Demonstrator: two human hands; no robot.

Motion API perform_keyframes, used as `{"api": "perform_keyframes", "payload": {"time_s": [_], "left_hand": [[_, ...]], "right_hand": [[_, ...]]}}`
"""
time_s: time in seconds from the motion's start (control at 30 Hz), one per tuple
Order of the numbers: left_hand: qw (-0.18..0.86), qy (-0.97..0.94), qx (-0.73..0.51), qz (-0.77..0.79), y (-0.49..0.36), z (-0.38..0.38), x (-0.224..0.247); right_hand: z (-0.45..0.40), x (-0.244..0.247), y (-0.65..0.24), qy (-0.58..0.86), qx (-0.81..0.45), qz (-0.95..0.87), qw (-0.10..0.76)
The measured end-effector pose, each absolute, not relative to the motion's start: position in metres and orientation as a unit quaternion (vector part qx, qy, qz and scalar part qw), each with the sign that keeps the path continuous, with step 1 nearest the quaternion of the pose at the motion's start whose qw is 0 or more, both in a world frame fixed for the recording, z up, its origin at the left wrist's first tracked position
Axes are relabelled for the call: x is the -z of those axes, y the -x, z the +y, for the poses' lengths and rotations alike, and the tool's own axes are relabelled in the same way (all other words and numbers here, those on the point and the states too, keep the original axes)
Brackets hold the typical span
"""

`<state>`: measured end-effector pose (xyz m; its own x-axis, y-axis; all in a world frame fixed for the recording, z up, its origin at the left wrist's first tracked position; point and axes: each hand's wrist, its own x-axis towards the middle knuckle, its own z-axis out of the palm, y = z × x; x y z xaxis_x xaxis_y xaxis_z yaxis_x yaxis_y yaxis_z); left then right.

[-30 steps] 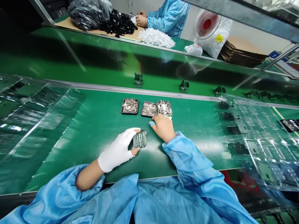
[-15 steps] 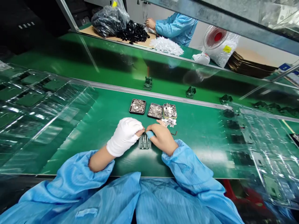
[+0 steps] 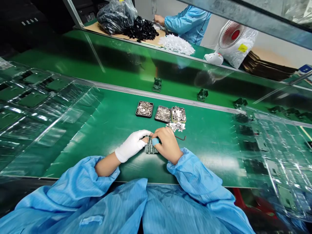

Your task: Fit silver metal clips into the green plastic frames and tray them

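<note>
A small green circuit board (image 3: 151,149) lies on the green bench, partly covered by my fingers. My left hand (image 3: 133,144), in a white glove with bare fingertips, is closed on the board's upper left edge. From the right, my right hand (image 3: 167,143), bare with a blue band on one finger, pinches at the board's upper end; anything small between those fingertips is hidden. Beyond the hands stand a black tray (image 3: 144,109) of small metal parts, a second such tray (image 3: 162,113) and a third, yellowish one (image 3: 178,114). Loose silvery pieces (image 3: 177,126) lie before them.
A bent hex key (image 3: 180,138) lies right of my right hand. Clear plastic trays (image 3: 65,120) with boards flank the left, and more trays (image 3: 280,156) the right. Board assemblies (image 3: 157,84) stand behind a metal rail (image 3: 126,92). Another person's sleeve (image 3: 187,21) shows beyond.
My left hand has flattened, with its fingers extended further over the board's top. My right hand has shifted slightly, and more of the hex key shows. The view has moved a little.
</note>
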<state>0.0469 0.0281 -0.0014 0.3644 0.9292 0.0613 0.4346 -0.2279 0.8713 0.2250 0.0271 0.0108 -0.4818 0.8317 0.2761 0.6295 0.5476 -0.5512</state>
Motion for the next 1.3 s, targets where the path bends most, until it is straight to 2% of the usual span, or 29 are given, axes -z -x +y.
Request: {"api": "perform_keyframes", "payload": {"time_s": [0.37,0.43,0.53,0.63,0.83,1.0,1.07,1.13,1.2,1.3], "left_hand": [[0.429,-0.693,-0.321,0.483,-0.051,0.027,0.002],[0.450,-0.673,-0.329,0.486,-0.053,0.027,0.004],[0.492,-0.622,-0.349,0.499,-0.057,0.025,0.010],[0.477,-0.608,-0.369,0.516,-0.060,0.023,0.013],[0.268,-0.717,-0.348,0.541,-0.060,0.023,0.003],[0.286,-0.649,-0.456,0.538,-0.039,0.029,0.001],[0.315,-0.619,-0.469,0.546,-0.027,0.032,0.002],[0.332,-0.618,-0.447,0.555,-0.020,0.031,0.002],[0.314,-0.655,-0.408,0.554,-0.018,0.025,0.000],[0.215,-0.766,-0.322,0.514,-0.028,0.009,-0.004]], "right_hand": [[0.024,-0.008,-0.218,0.463,-0.230,-0.811,0.273],[0.026,-0.005,-0.219,0.455,-0.289,-0.784,0.309],[0.031,0.002,-0.221,0.438,-0.446,-0.684,0.376],[0.032,0.009,-0.219,0.427,-0.540,-0.607,0.397],[0.033,0.010,-0.219,0.434,-0.508,-0.630,0.397],[0.038,0.004,-0.243,0.412,-0.531,-0.603,0.429],[0.035,0.000,-0.251,0.361,-0.489,-0.701,0.373],[0.030,-0.003,-0.251,0.323,-0.422,-0.800,0.279],[0.026,-0.004,-0.245,0.350,-0.377,-0.823,0.242],[0.028,-0.001,-0.228,0.448,-0.429,-0.715,0.323]]}}
